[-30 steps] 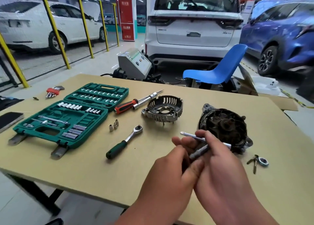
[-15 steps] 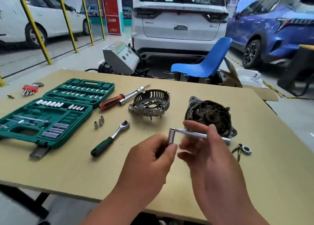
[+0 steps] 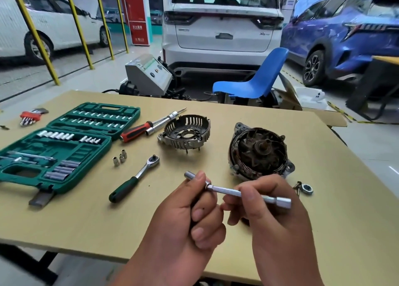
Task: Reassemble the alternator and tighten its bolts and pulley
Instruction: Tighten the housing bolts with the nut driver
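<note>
Change: socket (image 3: pixel 191 175) now inline on extension bar (image 3: pixel 233 192), near alternator (image 3: pixel 259 154) — left hand (image 3: pixel 190 221) grips socket, right hand (image 3: pixel 272 218) pinches extension bar; tool seems ready

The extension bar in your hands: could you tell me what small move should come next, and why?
Probably reach for the ratchet and fit it to the wide free end of the extension bar. The left hand grips the socket end, the right hand pinches the shaft, so the two look joined, and the ratchet lies untouched on the table.

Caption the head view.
Left hand and right hand hold a silver metal extension bar near the open dark alternator.
</note>
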The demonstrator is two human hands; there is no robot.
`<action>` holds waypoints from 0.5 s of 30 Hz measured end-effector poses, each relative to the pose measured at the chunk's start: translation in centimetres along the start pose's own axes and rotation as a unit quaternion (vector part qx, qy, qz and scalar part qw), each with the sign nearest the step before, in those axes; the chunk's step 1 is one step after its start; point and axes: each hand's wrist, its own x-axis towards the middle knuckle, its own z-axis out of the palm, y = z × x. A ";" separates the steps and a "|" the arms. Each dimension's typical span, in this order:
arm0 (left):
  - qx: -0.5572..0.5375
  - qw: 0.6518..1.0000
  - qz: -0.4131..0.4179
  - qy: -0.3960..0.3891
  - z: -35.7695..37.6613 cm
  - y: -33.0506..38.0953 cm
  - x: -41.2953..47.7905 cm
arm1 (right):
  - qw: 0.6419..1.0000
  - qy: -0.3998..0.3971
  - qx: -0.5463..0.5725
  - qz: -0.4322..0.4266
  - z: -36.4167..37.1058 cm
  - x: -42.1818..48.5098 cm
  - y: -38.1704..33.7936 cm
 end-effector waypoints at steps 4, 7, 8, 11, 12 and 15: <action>-0.073 0.997 0.011 0.008 0.2 -0.7 0.3 | 0.988 0.021 -0.111 -0.110 -0.5 -0.4 0.4; -0.080 0.996 0.043 0.005 0.6 -1.7 0.7 | 0.983 0.006 -0.110 -0.147 -1.1 -0.3 0.4; -0.069 0.996 0.062 0.004 0.8 -2.1 0.8 | 0.989 0.023 -0.086 -0.115 -1.2 -0.2 0.4; -0.044 0.994 0.099 -0.019 1.3 -3.2 1.4 | 0.994 0.088 0.052 0.032 -1.4 0.3 0.7; -0.036 0.994 0.103 -0.028 1.5 -3.5 1.7 | 0.992 0.102 0.061 0.040 -1.7 0.5 1.0; -0.009 0.993 0.109 -0.048 2.4 -4.4 2.6 | 0.993 0.106 0.011 -0.051 -2.8 1.0 1.2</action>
